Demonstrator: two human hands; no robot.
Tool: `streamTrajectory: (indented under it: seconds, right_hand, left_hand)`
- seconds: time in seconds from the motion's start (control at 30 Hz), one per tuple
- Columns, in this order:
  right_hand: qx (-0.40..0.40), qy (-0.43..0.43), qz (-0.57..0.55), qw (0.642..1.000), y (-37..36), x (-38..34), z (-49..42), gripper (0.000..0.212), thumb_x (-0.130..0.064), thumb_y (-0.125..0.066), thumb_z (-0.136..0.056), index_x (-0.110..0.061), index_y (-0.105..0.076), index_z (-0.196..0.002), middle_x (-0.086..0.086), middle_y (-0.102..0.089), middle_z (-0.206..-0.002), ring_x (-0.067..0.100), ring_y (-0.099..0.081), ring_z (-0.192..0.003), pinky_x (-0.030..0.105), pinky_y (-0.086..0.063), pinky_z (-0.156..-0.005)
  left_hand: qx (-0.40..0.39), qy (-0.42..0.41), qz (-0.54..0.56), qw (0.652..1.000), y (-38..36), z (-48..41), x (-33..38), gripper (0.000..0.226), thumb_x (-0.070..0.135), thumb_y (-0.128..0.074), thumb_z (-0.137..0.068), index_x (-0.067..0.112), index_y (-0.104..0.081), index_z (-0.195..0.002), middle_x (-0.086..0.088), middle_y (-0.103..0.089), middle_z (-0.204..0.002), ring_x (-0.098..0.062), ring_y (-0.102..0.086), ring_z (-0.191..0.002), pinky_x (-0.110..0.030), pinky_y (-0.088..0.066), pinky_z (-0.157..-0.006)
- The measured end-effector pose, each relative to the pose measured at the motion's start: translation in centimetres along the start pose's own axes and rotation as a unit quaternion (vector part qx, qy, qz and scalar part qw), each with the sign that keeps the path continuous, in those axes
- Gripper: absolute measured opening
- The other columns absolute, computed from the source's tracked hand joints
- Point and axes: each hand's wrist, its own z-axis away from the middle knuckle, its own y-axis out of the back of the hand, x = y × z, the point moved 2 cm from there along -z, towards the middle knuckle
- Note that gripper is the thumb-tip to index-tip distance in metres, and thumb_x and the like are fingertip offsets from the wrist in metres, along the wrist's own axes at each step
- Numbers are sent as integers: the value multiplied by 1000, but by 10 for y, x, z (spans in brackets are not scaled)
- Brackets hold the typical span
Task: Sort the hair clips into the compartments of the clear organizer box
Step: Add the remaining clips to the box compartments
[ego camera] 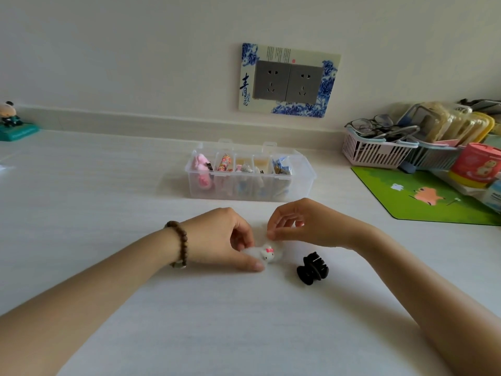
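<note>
A fluffy white hair clip [267,253] with a small cat face and pink bow lies on the white table. My left hand [225,237] grips it between thumb and fingers. My right hand [303,222] hovers just above its far end, fingertips pinched close to the fluff. A black claw clip [312,268] sits on the table to the right of the white one, untouched. The clear organizer box [305,173] stands behind my hands, open, with several compartments holding pink, patterned and blue clips.
A green cartoon mat [423,196] lies at the right. Behind it stand pink and blue baskets [376,151] with glasses and packets, and a red tin [477,165]. A small figurine [10,120] stands at the far left by the wall.
</note>
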Motion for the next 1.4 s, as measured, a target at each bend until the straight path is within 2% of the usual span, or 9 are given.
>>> streamTrajectory:
  seconds: [0.23, 0.4, 0.6, 0.77, 0.9, 1.1, 1.23, 1.3, 1.4]
  right_hand:
    - [74, -23, -214, 974, 6, -2, -6, 28, -22, -62, -87, -7, -60, -110, 14, -72, -94, 14, -68, -78, 25, -55, -71]
    - [191, 13, -340, 921, 34, -18, -23, 23, -10, -67, -80, -11, -57, -101, 11, -71, -84, 16, -67, -67, 24, -58, -67]
    - [276, -23, -144, 950, 89, -18, -66, 15, -21, -63, -86, -9, -58, -94, 1, -69, -80, 9, -63, -63, 19, -51, -57]
    - [197, -55, 10, 979, 95, -9, -104, 23, -27, -67, -84, -8, -65, -96, 1, -69, -76, 6, -55, -57, 16, -43, -53]
    - [116, -66, 61, 989, 85, -4, -118, 35, -39, -63, -84, -11, -66, -104, 5, -70, -95, 16, -61, -80, 28, -50, -77]
    - [141, 12, 136, 981, 83, -5, -106, 41, -47, -42, -92, -20, -73, -93, 6, -67, -118, 23, -61, -106, 35, -46, -92]
    - [79, 18, 246, 966, 71, -3, -96, 61, -58, -25, -90, -23, -74, -91, 6, -71, -90, 16, -60, -90, 36, -35, -100]
    - [87, 47, 286, 953, 69, -8, -91, 67, -61, -18, -86, -22, -72, -94, 1, -71, -95, 13, -59, -98, 36, -22, -112]
    - [135, 88, 214, 963, 73, -21, -63, 52, -54, -32, -88, -22, -70, -102, -6, -69, -105, 8, -59, -97, 30, -39, -101]
  left_hand:
    - [151, 8, 172, 974, 16, -7, -5, 21, 37, -75, -69, 17, -71, -70, 7, -65, -63, 5, -50, -51, -7, -38, -52]
    - [281, -48, 197, 938, 28, -25, 5, 10, 31, -69, -76, 22, -66, -76, 13, -62, -69, 6, -52, -57, -7, -38, -62]
    - [371, -76, -70, 923, 49, -43, -21, 38, 45, -47, -85, 25, -57, -116, 9, -62, -113, -10, -51, -107, -30, -41, -96]
    - [325, -49, -217, 919, 38, -49, -43, 53, 56, -27, -85, 28, -52, -124, 7, -54, -131, -15, -39, -129, -31, -12, -113]
    - [332, -54, -229, 913, 36, -49, -44, 52, 54, -24, -87, 30, -52, -123, 6, -54, -132, -13, -40, -129, -36, -14, -113]
    - [329, -60, -241, 911, 35, -49, -45, 52, 53, -23, -89, 29, -50, -126, 6, -52, -134, -12, -39, -129, -32, -12, -113]
    - [330, -59, -240, 911, 36, -49, -45, 52, 54, -24, -89, 28, -51, -125, 6, -53, -132, -12, -41, -127, -35, -16, -113]
    - [330, -57, -242, 911, 36, -49, -46, 52, 54, -24, -89, 28, -52, -124, 5, -53, -132, -13, -42, -126, -37, -18, -113]
    - [332, -62, -250, 907, 35, -49, -46, 53, 56, -22, -89, 28, -52, -122, 4, -55, -131, -15, -43, -126, -39, -20, -113]
